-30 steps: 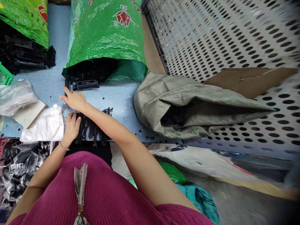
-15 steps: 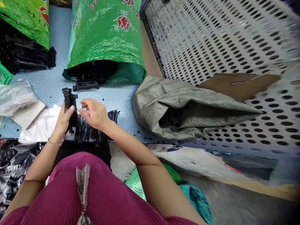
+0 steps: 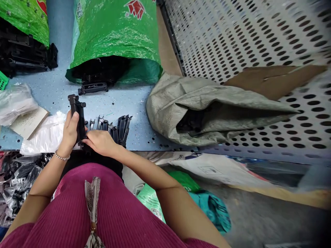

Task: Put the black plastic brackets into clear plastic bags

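Observation:
A long black plastic part (image 3: 79, 119) stands upright in my left hand (image 3: 69, 132), whose fingers and thumb wrap round it. At its lower end, my right hand (image 3: 100, 142) pinches the same part between thumb and fingers. Several similar black parts (image 3: 123, 129) lie in a row along the table's near edge, partly hidden behind my right hand. Beyond them, more black parts (image 3: 93, 88) stick out of the mouth of a green woven bag (image 3: 116, 38).
A grey woven sack (image 3: 168, 110) with black parts inside lies to the right, by a perforated grey panel (image 3: 232, 38). Clear plastic bags (image 3: 46, 134) and a card (image 3: 29, 122) lie at the left. Another green bag (image 3: 28, 20) holds black parts at the upper left.
My right hand has moved down from beside the upper part and closed on its lower end. My left hand still holds the part. The view has shifted slightly.

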`<move>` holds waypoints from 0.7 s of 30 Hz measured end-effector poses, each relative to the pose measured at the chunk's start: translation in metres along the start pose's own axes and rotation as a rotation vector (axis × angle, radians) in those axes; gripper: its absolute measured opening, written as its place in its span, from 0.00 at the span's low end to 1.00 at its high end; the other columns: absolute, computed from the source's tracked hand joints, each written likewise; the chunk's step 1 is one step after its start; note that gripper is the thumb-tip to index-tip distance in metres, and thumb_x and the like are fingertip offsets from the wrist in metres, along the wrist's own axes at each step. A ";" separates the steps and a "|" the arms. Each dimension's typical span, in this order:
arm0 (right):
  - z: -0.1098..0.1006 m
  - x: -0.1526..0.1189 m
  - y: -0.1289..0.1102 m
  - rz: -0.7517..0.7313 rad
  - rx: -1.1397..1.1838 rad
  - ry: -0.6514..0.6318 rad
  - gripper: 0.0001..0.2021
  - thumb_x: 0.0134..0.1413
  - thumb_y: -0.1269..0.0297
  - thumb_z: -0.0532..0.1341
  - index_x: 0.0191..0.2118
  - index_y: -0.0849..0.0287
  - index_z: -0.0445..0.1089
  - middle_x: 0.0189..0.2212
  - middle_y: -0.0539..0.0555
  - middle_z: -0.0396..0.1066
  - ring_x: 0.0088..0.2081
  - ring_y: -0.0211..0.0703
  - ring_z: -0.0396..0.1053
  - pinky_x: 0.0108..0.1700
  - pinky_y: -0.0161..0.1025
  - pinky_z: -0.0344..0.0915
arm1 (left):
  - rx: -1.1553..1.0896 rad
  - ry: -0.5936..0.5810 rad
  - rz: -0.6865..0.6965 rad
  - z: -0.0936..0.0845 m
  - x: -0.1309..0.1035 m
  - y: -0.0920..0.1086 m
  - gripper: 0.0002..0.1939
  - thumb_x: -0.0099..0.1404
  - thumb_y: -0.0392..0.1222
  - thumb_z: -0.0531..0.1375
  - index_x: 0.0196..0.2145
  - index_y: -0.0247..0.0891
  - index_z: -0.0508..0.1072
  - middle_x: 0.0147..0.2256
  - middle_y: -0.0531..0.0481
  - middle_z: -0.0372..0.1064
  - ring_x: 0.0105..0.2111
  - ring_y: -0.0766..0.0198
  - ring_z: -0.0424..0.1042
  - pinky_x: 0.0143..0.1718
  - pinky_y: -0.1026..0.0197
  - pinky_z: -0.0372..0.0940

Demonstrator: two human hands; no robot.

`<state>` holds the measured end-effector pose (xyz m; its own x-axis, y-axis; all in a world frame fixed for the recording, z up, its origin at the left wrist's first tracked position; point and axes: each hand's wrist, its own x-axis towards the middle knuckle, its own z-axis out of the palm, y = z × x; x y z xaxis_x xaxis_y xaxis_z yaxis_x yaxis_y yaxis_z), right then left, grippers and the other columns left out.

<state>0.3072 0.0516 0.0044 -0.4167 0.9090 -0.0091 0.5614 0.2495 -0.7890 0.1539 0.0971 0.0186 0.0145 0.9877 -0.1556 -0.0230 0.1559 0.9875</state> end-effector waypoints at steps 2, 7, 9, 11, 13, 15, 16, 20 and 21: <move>0.003 -0.017 0.006 0.053 0.030 -0.061 0.23 0.74 0.48 0.47 0.33 0.57 0.66 0.27 0.53 0.70 0.30 0.42 0.69 0.35 0.38 0.62 | 0.010 -0.012 -0.041 -0.006 0.000 -0.003 0.28 0.66 0.69 0.59 0.51 0.43 0.72 0.31 0.51 0.69 0.30 0.59 0.75 0.28 0.59 0.70; -0.013 -0.072 0.041 0.322 -0.230 0.306 0.23 0.70 0.47 0.52 0.54 0.60 0.71 0.54 0.69 0.71 0.58 0.61 0.68 0.59 0.59 0.64 | 0.166 -0.192 -0.275 -0.038 -0.007 -0.033 0.33 0.62 0.65 0.66 0.57 0.43 0.71 0.36 0.49 0.73 0.24 0.62 0.74 0.24 0.58 0.69; -0.013 -0.085 0.062 0.436 -0.295 0.341 0.33 0.64 0.48 0.59 0.67 0.64 0.60 0.67 0.74 0.57 0.69 0.68 0.56 0.65 0.65 0.58 | 0.087 -0.203 -0.416 -0.039 -0.011 -0.051 0.33 0.62 0.71 0.61 0.49 0.39 0.73 0.30 0.49 0.73 0.22 0.60 0.74 0.22 0.58 0.68; -0.011 -0.086 0.082 0.463 -0.290 0.293 0.37 0.64 0.54 0.58 0.73 0.67 0.51 0.72 0.74 0.49 0.72 0.68 0.50 0.68 0.66 0.56 | -0.052 -0.157 -0.473 -0.028 -0.013 -0.067 0.34 0.62 0.76 0.57 0.40 0.39 0.72 0.25 0.47 0.72 0.24 0.56 0.76 0.24 0.56 0.70; -0.014 -0.075 0.097 0.450 -0.296 0.291 0.34 0.65 0.61 0.54 0.73 0.68 0.50 0.73 0.72 0.49 0.73 0.66 0.50 0.70 0.65 0.53 | -0.173 -0.096 -0.457 -0.012 -0.010 -0.077 0.34 0.62 0.77 0.56 0.35 0.39 0.70 0.25 0.46 0.73 0.29 0.53 0.79 0.29 0.54 0.73; -0.024 -0.061 0.102 0.453 -0.309 0.310 0.33 0.64 0.66 0.53 0.72 0.69 0.53 0.72 0.72 0.51 0.73 0.65 0.49 0.71 0.66 0.50 | -0.246 -0.051 -0.441 0.003 -0.006 -0.079 0.32 0.63 0.76 0.56 0.33 0.40 0.70 0.26 0.45 0.74 0.35 0.51 0.80 0.35 0.53 0.75; -0.030 -0.054 0.098 0.456 -0.310 0.325 0.32 0.64 0.67 0.54 0.71 0.70 0.56 0.72 0.72 0.52 0.74 0.66 0.48 0.71 0.67 0.49 | -0.272 -0.041 -0.438 0.007 -0.004 -0.077 0.32 0.63 0.75 0.56 0.33 0.39 0.70 0.27 0.44 0.74 0.37 0.51 0.80 0.36 0.52 0.75; -0.028 -0.042 0.049 0.326 -0.096 0.408 0.27 0.66 0.60 0.57 0.68 0.63 0.63 0.67 0.70 0.61 0.69 0.65 0.57 0.67 0.65 0.58 | -0.355 0.032 -0.296 0.012 -0.016 -0.056 0.28 0.63 0.70 0.60 0.42 0.39 0.70 0.34 0.45 0.76 0.41 0.53 0.79 0.41 0.52 0.76; -0.020 -0.041 0.034 0.264 0.042 0.366 0.28 0.66 0.57 0.58 0.68 0.60 0.62 0.65 0.68 0.64 0.65 0.62 0.64 0.64 0.62 0.64 | -0.349 0.050 -0.235 0.010 -0.022 -0.050 0.28 0.64 0.69 0.61 0.45 0.41 0.69 0.37 0.46 0.76 0.42 0.54 0.79 0.43 0.52 0.76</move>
<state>0.3574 0.0291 -0.0097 0.0215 0.9998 -0.0018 0.5817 -0.0139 -0.8133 0.1650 0.0673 -0.0272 0.0114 0.9229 -0.3849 -0.3620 0.3626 0.8588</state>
